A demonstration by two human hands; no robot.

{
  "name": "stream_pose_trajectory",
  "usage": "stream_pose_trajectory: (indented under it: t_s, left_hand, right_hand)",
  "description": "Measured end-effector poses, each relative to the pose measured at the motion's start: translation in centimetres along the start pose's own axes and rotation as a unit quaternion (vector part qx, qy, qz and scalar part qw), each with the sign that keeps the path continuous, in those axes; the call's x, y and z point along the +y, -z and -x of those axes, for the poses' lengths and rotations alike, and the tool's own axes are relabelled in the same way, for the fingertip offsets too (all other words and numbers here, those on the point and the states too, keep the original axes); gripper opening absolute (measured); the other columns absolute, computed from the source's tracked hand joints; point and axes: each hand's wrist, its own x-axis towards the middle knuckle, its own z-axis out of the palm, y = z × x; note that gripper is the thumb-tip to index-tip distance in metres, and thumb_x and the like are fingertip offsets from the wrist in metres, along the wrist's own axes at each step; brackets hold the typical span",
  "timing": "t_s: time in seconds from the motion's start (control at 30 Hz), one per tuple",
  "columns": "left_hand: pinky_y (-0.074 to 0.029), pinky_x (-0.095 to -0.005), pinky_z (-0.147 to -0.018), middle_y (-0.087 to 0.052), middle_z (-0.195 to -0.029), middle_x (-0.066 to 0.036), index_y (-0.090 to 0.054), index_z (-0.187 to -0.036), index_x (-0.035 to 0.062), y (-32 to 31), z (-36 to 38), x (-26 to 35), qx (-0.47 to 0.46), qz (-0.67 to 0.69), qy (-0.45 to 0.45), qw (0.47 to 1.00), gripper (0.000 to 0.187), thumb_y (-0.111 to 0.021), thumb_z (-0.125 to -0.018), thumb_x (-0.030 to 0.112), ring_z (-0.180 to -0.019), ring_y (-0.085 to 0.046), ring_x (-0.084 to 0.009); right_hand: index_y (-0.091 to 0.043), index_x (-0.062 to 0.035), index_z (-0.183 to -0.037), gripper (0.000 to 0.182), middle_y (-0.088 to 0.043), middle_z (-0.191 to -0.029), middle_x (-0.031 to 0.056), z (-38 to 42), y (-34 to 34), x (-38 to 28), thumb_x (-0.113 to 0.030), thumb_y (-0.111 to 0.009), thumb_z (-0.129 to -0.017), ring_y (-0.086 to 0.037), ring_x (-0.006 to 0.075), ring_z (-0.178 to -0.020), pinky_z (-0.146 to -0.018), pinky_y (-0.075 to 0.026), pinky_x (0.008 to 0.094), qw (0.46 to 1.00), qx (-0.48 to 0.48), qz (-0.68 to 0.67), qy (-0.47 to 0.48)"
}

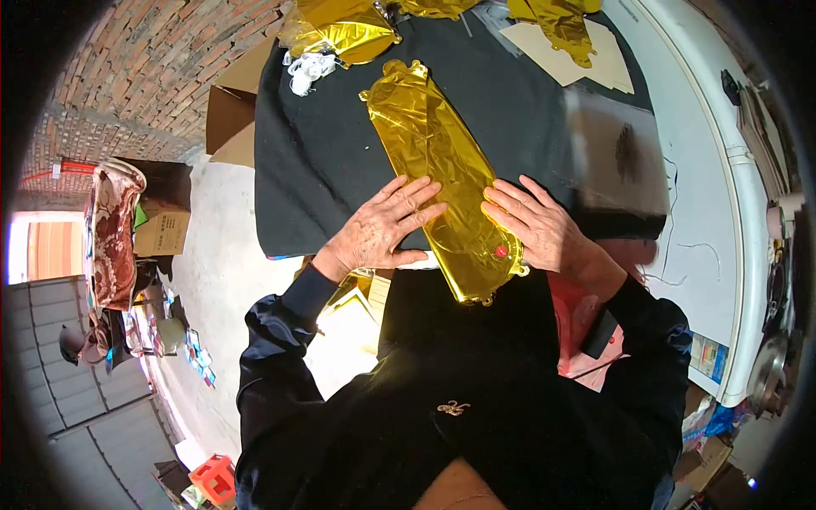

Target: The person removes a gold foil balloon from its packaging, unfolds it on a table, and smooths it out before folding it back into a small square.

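Note:
A flat, shiny gold foil balloon (438,157) lies lengthwise across the near edge of the black-covered table, its lower end reaching past that edge toward my body. Small tabs stick out at its corners, and a red spot (501,251) shows near the lower right. My left hand (382,225) rests with spread fingers on its left side, the thumb pointing inward near the table edge. On the opposite side, my right hand (540,225) lays its outstretched fingers on the foil's right edge. Neither hand grips the foil; creases run along its surface.
Black cloth (314,170) covers the table. Toward the back lie more gold foil pieces (353,34), a bundle of white string (308,72) and cream card sheets (586,51). A clear plastic-looking pack (616,153) sits at right. An open cardboard box (231,123) stands left of the table.

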Motion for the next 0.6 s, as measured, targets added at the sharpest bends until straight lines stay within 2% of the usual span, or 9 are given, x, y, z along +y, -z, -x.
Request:
stream_pose_trajectory:
  t_s: [0.1, 0.2, 0.33, 0.43, 0.53, 0.6]
  left_hand:
    - [-0.024, -0.0508, -0.127, -0.037, -0.164, -0.014, -0.047, -0.155, 0.0136, -0.3, 0.0, 0.7, 0.027, 0.001, 0.018, 0.999, 0.078, -0.060, -0.095, 0.062, -0.154, -0.032, -0.0320]
    - [-0.024, -0.0508, -0.127, -0.040, -0.163, -0.014, -0.049, -0.153, 0.0103, -0.5, -0.1, 1.6, 0.051, -0.010, 0.038, 0.998, 0.075, -0.058, -0.097, 0.059, -0.154, -0.033, -0.0319]
    - [-0.025, -0.0506, -0.127, -0.042, -0.161, -0.015, -0.051, -0.151, 0.0062, -1.5, 0.1, 2.3, 0.063, -0.027, 0.069, 0.995, 0.070, -0.057, -0.099, 0.054, -0.153, -0.034, -0.0318]
    - [-0.027, -0.0495, -0.127, -0.042, -0.161, -0.015, -0.050, -0.151, 0.0052, -1.9, 0.2, 2.7, 0.068, -0.023, 0.078, 0.994, 0.067, -0.058, -0.099, 0.047, -0.152, -0.036, -0.0319]
    - [-0.028, -0.0488, -0.126, -0.042, -0.161, -0.015, -0.049, -0.151, 0.0052, -2.1, 0.3, 2.6, 0.075, -0.008, 0.075, 0.994, 0.066, -0.058, -0.099, 0.045, -0.152, -0.037, -0.0320]
    - [-0.029, -0.0473, -0.126, -0.042, -0.161, -0.015, -0.050, -0.150, 0.0044, -2.1, 0.2, 2.5, 0.082, -0.010, 0.070, 0.994, 0.070, -0.065, -0.092, 0.040, -0.151, -0.038, -0.0325]
  right_hand:
    - [-0.057, -0.0010, -0.143, 0.067, -0.053, -0.152, 0.0171, 0.0, 0.0, -0.1, -0.013, -0.073, -0.079, -0.045, 0.0318, -0.147, -0.123, -0.027, 0.0548, 1.000, -0.002, 0.007, 0.002]
    - [-0.052, 0.0004, -0.147, 0.077, -0.047, -0.156, 0.0180, 0.2, -0.7, -0.3, -0.006, -0.068, -0.072, -0.041, 0.0336, -0.149, -0.124, -0.024, 0.0557, 1.000, -0.005, 0.009, -0.008]
    - [-0.051, -0.0010, -0.149, 0.083, -0.046, -0.157, 0.0181, 0.0, -0.9, -0.7, -0.005, -0.070, -0.069, -0.039, 0.0335, -0.150, -0.124, -0.023, 0.0564, 0.999, -0.031, 0.024, -0.021]
    - [-0.052, -0.0017, -0.149, 0.076, -0.046, -0.158, 0.0186, 0.0, 0.8, -0.6, -0.011, -0.068, -0.075, -0.040, 0.0333, -0.150, -0.123, -0.025, 0.0570, 0.998, -0.066, 0.008, -0.013]
    - [-0.050, -0.0008, -0.150, 0.080, -0.044, -0.159, 0.0199, -0.7, 2.8, 0.3, -0.011, -0.067, -0.073, -0.038, 0.0346, -0.151, -0.122, -0.025, 0.0585, 0.992, -0.117, -0.037, -0.024]
    - [-0.046, -0.0004, -0.152, 0.077, -0.041, -0.161, 0.0202, -1.9, 3.1, 1.4, -0.015, -0.066, -0.080, -0.035, 0.0356, -0.153, -0.124, -0.023, 0.0581, 0.993, -0.095, -0.056, -0.031]
